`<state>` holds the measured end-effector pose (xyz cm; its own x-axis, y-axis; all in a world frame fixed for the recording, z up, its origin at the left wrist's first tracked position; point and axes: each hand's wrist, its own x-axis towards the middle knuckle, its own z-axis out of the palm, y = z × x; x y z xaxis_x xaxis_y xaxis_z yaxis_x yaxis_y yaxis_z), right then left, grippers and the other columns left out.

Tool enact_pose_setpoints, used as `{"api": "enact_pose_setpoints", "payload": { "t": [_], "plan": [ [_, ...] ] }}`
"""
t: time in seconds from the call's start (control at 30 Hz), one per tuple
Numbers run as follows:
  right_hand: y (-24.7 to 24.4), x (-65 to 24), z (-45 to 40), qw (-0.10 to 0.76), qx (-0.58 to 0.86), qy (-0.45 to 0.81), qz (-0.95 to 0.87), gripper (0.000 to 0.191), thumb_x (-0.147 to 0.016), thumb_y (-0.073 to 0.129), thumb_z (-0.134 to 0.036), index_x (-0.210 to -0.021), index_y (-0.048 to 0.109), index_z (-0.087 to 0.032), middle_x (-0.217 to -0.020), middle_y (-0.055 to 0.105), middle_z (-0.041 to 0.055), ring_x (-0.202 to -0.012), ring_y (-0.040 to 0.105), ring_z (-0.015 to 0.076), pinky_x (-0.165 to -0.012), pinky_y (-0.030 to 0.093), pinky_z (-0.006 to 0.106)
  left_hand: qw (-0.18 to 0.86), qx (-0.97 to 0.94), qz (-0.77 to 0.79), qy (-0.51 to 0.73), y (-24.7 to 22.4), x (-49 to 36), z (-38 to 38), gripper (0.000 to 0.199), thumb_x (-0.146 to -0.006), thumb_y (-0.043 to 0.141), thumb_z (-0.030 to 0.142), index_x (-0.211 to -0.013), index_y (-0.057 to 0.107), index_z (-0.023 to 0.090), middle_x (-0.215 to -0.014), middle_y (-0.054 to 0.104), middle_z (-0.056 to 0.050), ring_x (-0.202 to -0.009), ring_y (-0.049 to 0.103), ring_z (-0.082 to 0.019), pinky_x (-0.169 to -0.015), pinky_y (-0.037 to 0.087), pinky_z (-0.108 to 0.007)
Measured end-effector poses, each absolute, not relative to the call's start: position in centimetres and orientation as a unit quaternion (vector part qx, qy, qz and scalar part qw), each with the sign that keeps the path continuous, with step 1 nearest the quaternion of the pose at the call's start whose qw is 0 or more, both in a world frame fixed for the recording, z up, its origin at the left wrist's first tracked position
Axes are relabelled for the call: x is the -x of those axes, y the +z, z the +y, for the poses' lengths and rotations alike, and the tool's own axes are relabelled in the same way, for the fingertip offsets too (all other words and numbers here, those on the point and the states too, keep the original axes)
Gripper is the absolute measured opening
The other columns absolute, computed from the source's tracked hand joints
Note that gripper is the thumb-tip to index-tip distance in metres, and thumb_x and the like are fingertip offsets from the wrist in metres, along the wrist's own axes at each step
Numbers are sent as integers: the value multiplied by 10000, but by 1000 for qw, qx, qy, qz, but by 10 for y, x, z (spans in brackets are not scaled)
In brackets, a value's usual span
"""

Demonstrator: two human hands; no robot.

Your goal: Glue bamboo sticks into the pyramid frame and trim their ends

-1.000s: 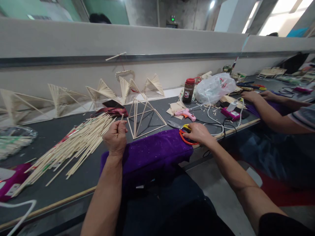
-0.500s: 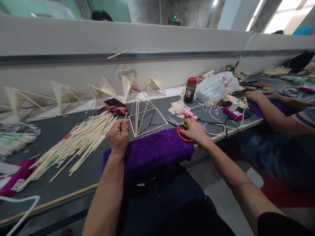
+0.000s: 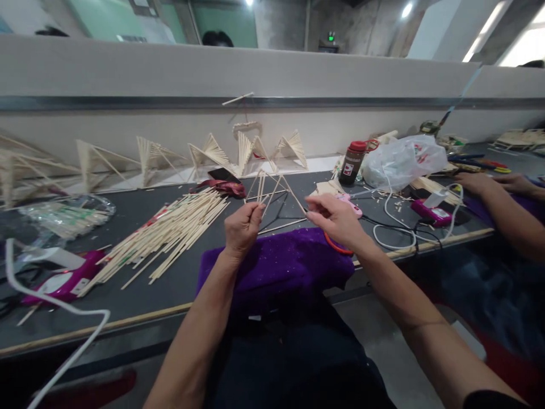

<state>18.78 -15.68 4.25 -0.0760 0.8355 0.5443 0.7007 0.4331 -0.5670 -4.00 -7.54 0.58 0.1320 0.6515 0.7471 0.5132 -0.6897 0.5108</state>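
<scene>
Along the near edge of the worktop [image 3: 179, 298], a purple cloth [image 3: 276, 261] hangs over the rim, probably as padding for the forearms and to catch scraps; pale specks dot it. At its right end lies an orange handle loop [image 3: 338, 244], partly hidden under the right hand [image 3: 334, 218]. That hand's thumb and fingers are narrowed at the lower end of a slanting stick of the open stick frame [image 3: 293, 194]; whether they grip it or merely touch, I cannot tell. The left hand [image 3: 243, 224] has its fingers pinched on a thin stick [image 3: 259, 196], seemingly held low so the upper part stays free. The frame stands just beyond the cloth, between both hands. To the left, loose sticks [image 3: 166, 238] fan out, likely for easy picking. Past the right hand lie a pink tool [image 3: 351, 207] and a red-capped bottle [image 3: 353, 163]. Farthest, fan-shaped stick models [image 3: 215, 152] line the wall, apparently out of the way.
</scene>
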Motion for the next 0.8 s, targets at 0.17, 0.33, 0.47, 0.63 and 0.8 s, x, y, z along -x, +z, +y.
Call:
{"api": "enact_pose_setpoints", "payload": {
  "t": [0.17,0.33,0.47,0.63,0.8],
  "plan": [
    [75,-134,-112,550,389,296,-677,308,-851,567,-386,-1081,634,-192,-809,629,-2,-639,580,89,-562,467,230,93,-763,331,548,26,27,-82,258,-899,503,376,-844,674,190,-570,568,24,-510,500,-93,-558,394,-207],
    [76,-108,-83,570,341,332,-670,276,-800,636,-416,-966,642,-196,-704,558,-36,-636,540,69,-555,458,201,123,-730,328,587,36,27,-72,307,-907,493,412,-765,649,188,-553,541,28,-496,476,-87,-539,386,-213],
    [67,-97,-66,589,327,347,-653,296,-803,615,-465,-949,624,-208,-699,545,-41,-603,515,54,-534,452,189,156,-700,339,609,34,29,-63,343,-890,513,458,-729,638,182,-532,528,30,-493,465,-83,-537,382,-214],
    [79,-112,-42,640,370,345,-578,301,-770,652,-494,-877,618,-214,-639,537,-34,-539,491,55,-434,381,179,338,-642,352,592,25,45,-45,415,-853,514,542,-968,670,175,-801,687,-44,-703,624,-130,-562,432,-212],
    [116,-142,-14,698,332,319,-548,98,-800,629,-298,-821,590,-211,-664,526,-39,-482,452,45,-383,310,192,492,-583,424,489,13,69,-25,392,-843,523,492,-1017,665,171,-1008,704,-94,-845,643,-158,-572,429,-214]
  ]
}}
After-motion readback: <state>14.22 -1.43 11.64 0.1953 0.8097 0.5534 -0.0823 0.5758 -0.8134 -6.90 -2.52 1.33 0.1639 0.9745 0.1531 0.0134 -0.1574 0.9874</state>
